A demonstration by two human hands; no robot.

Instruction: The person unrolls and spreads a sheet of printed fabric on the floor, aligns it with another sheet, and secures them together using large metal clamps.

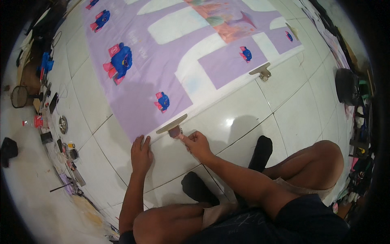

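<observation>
A lilac cloth with blue and pink cartoon prints lies spread over the white tiled floor. My left hand rests flat, fingers together, on the cloth's near edge. My right hand pinches a small pinkish piece beside a flat tan pattern piece lying along the same edge. A second tan piece sits further along the edge to the right. White cut-out shapes and an orange patterned patch lie on the cloth farther away.
My bent legs with black socks are on the tiles below the hands. Clutter of small tools, tins and a racket lines the left wall. Dark bags and gear sit at the right.
</observation>
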